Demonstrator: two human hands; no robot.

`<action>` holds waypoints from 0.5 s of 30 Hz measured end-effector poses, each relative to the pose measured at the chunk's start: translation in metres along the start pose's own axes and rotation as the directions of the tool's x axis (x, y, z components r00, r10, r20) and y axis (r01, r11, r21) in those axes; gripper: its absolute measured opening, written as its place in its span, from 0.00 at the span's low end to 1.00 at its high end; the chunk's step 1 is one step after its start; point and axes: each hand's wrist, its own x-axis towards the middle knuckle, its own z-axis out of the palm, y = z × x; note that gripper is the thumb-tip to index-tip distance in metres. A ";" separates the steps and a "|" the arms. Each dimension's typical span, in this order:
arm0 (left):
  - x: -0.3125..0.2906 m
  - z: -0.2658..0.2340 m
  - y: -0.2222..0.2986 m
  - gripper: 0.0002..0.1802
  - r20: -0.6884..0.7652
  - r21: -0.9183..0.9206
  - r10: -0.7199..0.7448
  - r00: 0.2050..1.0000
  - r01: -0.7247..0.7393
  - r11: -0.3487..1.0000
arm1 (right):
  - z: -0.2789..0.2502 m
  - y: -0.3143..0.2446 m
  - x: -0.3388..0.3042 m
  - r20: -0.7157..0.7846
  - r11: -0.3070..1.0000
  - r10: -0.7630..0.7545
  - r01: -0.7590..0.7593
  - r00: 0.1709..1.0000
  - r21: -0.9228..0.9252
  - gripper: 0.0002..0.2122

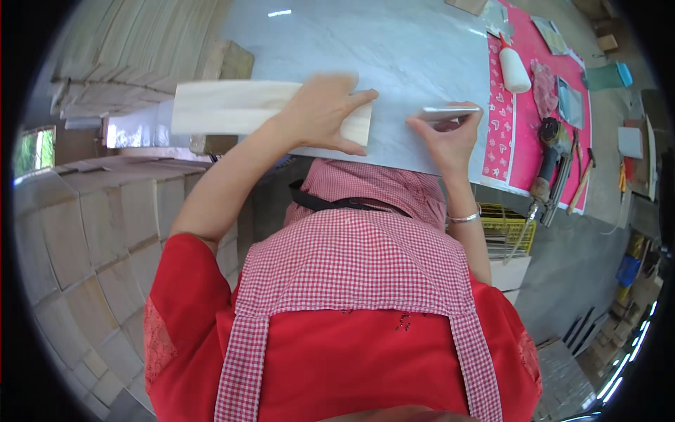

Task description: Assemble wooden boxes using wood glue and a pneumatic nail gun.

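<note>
A pale, narrow wooden board point(228, 107) lies crosswise at the near left part of the grey-white work surface point(408, 63). My left hand point(320, 109) is over its right end, thumb and forefinger spread wide apart; the upper part of the hand is smeared by motion. To the right, my right hand point(450, 141) pinches a thin, flat, silvery-white piece point(448, 111) between thumb and fingers, above the table. What kind of piece it is I cannot make out. A gap separates it from the board's right end.
On the right, a pink patterned sheet point(499, 151) bears a white glue bottle point(515, 70) with a red tip, a power tool point(548, 158) and a pink cloth point(543, 88). Stacked boards point(133, 42) stand at left. A wooden block point(235, 61) lies by the board.
</note>
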 end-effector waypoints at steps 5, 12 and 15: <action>0.006 -0.014 0.001 0.47 -0.131 -0.111 -0.133 0.982 0.118 0.987 | 0.017 0.018 -0.008 -0.040 0.994 0.085 -0.087 0.996 -0.070 0.16; 0.019 -0.043 0.013 0.48 -0.232 -0.299 -0.162 0.959 0.088 0.950 | 0.046 -0.007 -0.018 -0.004 0.954 -0.273 0.270 0.962 -0.130 0.22; 0.024 -0.048 0.016 0.48 -0.252 -0.325 -0.152 0.956 0.065 0.943 | 0.057 -0.013 -0.019 0.050 0.947 -0.250 0.255 0.967 -0.197 0.31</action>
